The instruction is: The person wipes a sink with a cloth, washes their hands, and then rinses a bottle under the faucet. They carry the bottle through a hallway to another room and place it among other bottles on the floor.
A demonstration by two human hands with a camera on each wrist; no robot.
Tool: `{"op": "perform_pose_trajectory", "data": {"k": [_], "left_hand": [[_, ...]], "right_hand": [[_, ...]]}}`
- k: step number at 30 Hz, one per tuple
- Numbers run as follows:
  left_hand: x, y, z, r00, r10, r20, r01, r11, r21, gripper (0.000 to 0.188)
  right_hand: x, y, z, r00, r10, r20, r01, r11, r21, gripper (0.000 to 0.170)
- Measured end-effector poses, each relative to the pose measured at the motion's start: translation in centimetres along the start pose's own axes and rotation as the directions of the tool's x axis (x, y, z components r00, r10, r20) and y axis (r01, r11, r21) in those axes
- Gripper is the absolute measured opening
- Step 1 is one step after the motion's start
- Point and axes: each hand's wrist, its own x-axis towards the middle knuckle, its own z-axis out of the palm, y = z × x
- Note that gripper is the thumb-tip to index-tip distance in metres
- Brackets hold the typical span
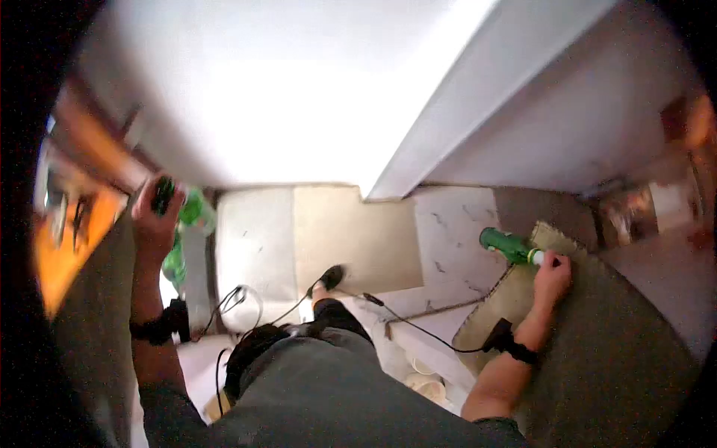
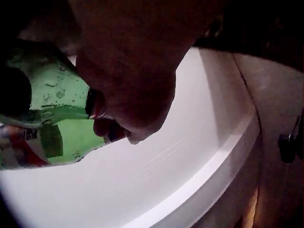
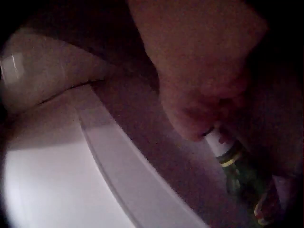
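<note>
My left hand (image 1: 158, 209) is raised at the left of the head view. In the left wrist view its fingers are curled round the necks of two translucent green bottles, an upper bottle (image 2: 57, 90) with droplets on it and a lower bottle (image 2: 78, 140) with a label. Out to the right, my right hand (image 1: 551, 280) grips another green bottle (image 1: 508, 245) by its pale neck. That bottle lies nearly sideways in the head view, its base pointing left. A yellow band circles it below the neck, seen also in the right wrist view.
A bright white panel (image 1: 276, 97) stands in front, with a pale upright edge (image 1: 478, 97) beside it. Tiled floor (image 1: 355, 231) lies below, with my dark shoe (image 1: 332, 276) on it. Black cable (image 1: 418, 325) hangs across my body. Brown fabric (image 1: 612, 343) spreads at the right.
</note>
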Motion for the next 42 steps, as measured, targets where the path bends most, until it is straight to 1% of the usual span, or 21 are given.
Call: {"op": "perform_pose_trajectory", "data": {"k": [2, 3, 5, 6, 7, 9, 11, 15, 21, 23, 25, 26, 29, 31, 33, 34, 35, 37, 40, 41, 42], "left_hand": [[4.2, -5.1, 7.2, 0.987, 0.159, 0.016, -0.154, 0.973, -0.172, 0.032], [5.7, -0.3, 8.1, 0.976, -0.071, 0.207, 0.106, 0.981, -0.162, 0.030], [7.5, 3.5, 14.0, 0.965, 0.210, 0.156, -0.150, 0.932, -0.330, 0.031], [10.3, 9.8, 16.8, 0.922, 0.034, 0.386, 0.105, 0.937, -0.334, 0.034], [11.4, 12.0, 20.8, 0.903, 0.050, 0.426, 0.139, 0.905, -0.401, 0.037], [12.4, 14.3, 29.0, 0.850, 0.329, 0.411, -0.021, 0.801, -0.598, 0.039], [13.9, 18.2, 34.4, 0.725, 0.384, 0.572, 0.032, 0.811, -0.585, 0.041], [15.2, 31.1, 42.7, 0.471, 0.575, 0.669, -0.096, 0.787, -0.609, 0.039], [12.9, 48.7, 56.2, 0.144, 0.764, 0.629, -0.080, 0.642, -0.762, 0.038], [12.0, 54.7, 60.0, 0.069, 0.811, 0.581, -0.105, 0.585, -0.804, 0.039], [10.0, 59.5, 64.5, 0.022, 0.803, 0.595, -0.089, 0.594, -0.799, 0.041], [9.3, 62.0, 67.3, 0.021, 0.797, 0.604, -0.088, 0.603, -0.793, 0.041], [7.5, 69.1, 75.6, 0.027, 0.816, 0.577, -0.071, 0.577, -0.814, 0.040], [6.4, 74.9, 80.2, 0.046, 0.838, 0.544, -0.054, 0.546, -0.836, 0.039], [6.3, 79.7, 83.1, 0.116, 0.734, 0.669, -0.013, 0.675, -0.738, 0.035], [6.3, 81.9, 86.6, 0.147, 0.807, 0.572, -0.018, 0.581, -0.814, 0.033], [6.3, 84.1, 87.8, 0.150, 0.804, 0.576, -0.018, 0.585, -0.811, 0.033], [6.9, 88.7, 90.7, 0.173, 0.794, 0.582, -0.071, 0.600, -0.797, 0.032], [7.2, 95.0, 96.9, 0.194, 0.805, 0.561, -0.065, 0.582, -0.811, 0.034], [7.0, 96.8, 99.3, 0.205, 0.797, 0.567, -0.059, 0.589, -0.806, 0.034], [7.6, 98.2, 102.1, 0.219, 0.804, 0.553, -0.066, 0.578, -0.813, 0.035]], "right_hand": [[1.9, 0.1, 1.0, 0.997, 0.056, -0.059, -0.065, 0.986, -0.155, 0.035], [2.2, 1.1, 0.5, 0.994, 0.097, -0.057, -0.109, 0.951, -0.288, 0.035], [2.7, 6.7, 1.9, 0.967, 0.216, -0.133, -0.250, 0.902, -0.352, 0.035], [5.4, 8.3, 4.6, 0.951, 0.270, -0.148, -0.307, 0.858, -0.412, 0.035], [6.8, 9.0, 5.3, 0.943, 0.279, -0.182, -0.331, 0.844, -0.421, 0.035], [7.1, 10.0, 5.7, 0.853, 0.522, 0.006, -0.454, 0.746, -0.488, 0.035], [6.2, 11.1, 7.8, 0.815, 0.578, -0.045, -0.509, 0.675, -0.534, 0.033], [4.8, 12.9, 6.3, 0.650, 0.759, 0.020, -0.601, 0.530, -0.598, 0.038], [-5.8, 20.6, 5.5, 0.736, 0.673, 0.081, -0.412, 0.539, -0.735, 0.049], [-5.9, 21.1, 5.8, 0.323, 0.942, -0.091, -0.787, 0.214, -0.579, 0.051], [-10.1, 24.3, 6.4, 0.483, 0.876, -0.005, -0.607, 0.331, -0.722, 0.051], [-11.6, 26.4, 7.5, 0.475, 0.880, -0.023, -0.627, 0.320, -0.711, 0.051], [-15.6, 32.6, 9.0, 0.215, 0.972, -0.095, -0.773, 0.110, -0.625, 0.044], [-14.2, 36.3, 8.5, 0.163, 0.977, -0.135, -0.849, 0.070, -0.524, 0.040], [-13.8, 37.0, 9.4, 0.044, 0.988, -0.146, -0.946, -0.006, -0.323, 0.031], [-12.1, 38.2, 9.8, -0.003, 0.990, -0.144, -0.974, -0.035, -0.222, 0.028], [-11.8, 39.5, 9.7, -0.001, 0.990, -0.142, -0.973, -0.033, -0.227, 0.028], [-11.6, 44.3, 9.2, 0.371, 0.923, -0.105, -0.904, 0.333, -0.270, 0.032], [-8.1, 54.2, 7.9, 0.823, 0.569, -0.009, -0.546, 0.785, -0.294, 0.038], [-4.5, 56.4, 7.7, 0.716, 0.698, -0.015, -0.675, 0.686, -0.270, 0.035], [-0.5, 58.3, 7.9, 0.515, 0.856, -0.049, -0.839, 0.491, -0.235, 0.033]]}}
